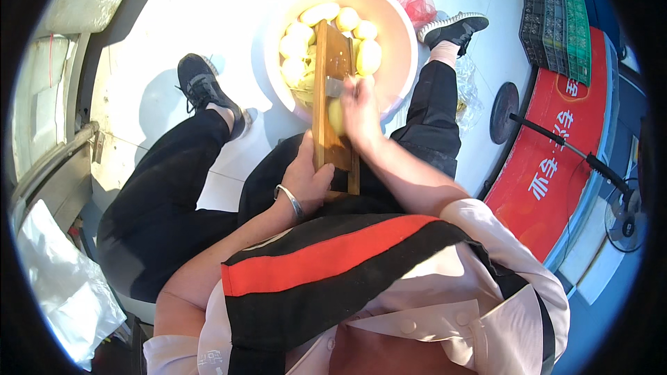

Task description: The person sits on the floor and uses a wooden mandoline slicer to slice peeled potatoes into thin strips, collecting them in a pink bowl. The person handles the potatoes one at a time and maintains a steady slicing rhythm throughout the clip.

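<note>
A wooden mandoline slicer (321, 114) slopes from my lap down into a pink plastic basin (398, 57). My left hand (305, 179) grips its near end, thumb over the board. Across the board sits a metal blade (333, 87). My right hand (360, 114) lies on the slicer around a peeled potato (336, 117), pressing it against the wood; its fingertips are blurred near the blade. Inside the basin are several whole peeled potatoes (369, 57) and a heap of pale slices (305, 95), partly hidden by the slicer.
My shoes (200, 83) stand either side of the basin on a white tiled floor (229, 177). Beyond it lies a red mesh bag (411, 0). Stacked plastic crates (555, 31), a red panel (547, 166) and a standing fan (625, 219) are at right. Clear plastic (469, 94) lies by my right leg.
</note>
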`<state>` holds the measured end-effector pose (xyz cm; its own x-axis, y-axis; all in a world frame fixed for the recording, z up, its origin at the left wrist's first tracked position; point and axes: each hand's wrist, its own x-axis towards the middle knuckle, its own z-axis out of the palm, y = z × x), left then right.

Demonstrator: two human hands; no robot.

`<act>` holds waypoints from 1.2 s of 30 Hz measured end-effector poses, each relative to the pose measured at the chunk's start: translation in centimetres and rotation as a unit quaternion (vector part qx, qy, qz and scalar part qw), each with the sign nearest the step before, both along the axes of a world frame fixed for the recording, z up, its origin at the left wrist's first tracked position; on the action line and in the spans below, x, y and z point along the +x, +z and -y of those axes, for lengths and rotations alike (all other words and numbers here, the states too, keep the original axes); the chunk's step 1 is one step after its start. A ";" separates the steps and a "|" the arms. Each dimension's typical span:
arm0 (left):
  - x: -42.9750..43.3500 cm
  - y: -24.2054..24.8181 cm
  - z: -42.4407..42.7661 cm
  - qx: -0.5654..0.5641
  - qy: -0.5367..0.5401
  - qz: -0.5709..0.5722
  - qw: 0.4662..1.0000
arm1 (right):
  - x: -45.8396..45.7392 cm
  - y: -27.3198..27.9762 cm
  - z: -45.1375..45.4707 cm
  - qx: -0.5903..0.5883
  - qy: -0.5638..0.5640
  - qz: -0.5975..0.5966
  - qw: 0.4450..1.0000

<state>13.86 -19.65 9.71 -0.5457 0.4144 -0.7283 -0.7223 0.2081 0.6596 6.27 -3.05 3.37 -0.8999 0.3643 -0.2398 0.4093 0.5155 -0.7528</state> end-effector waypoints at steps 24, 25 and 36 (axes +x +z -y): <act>-0.2 0.2 -0.1 -0.001 0.003 -0.018 1.000 | -1.4 -2.5 -0.7 0.106 -0.061 0.099 0.988; -0.3 0.3 -0.2 0.006 0.006 -0.021 1.000 | -0.8 -2.7 -0.8 0.009 -0.099 0.080 0.992; -0.4 0.5 -0.4 -0.020 -0.023 -0.047 0.998 | -1.8 -1.2 -0.3 -0.018 -0.164 0.091 0.982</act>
<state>13.44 -19.29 10.22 -0.5930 0.4128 -0.6913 -0.6465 0.2677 0.7144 4.45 -2.75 2.16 -0.6766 0.6162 -0.4031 0.6779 0.3075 -0.6678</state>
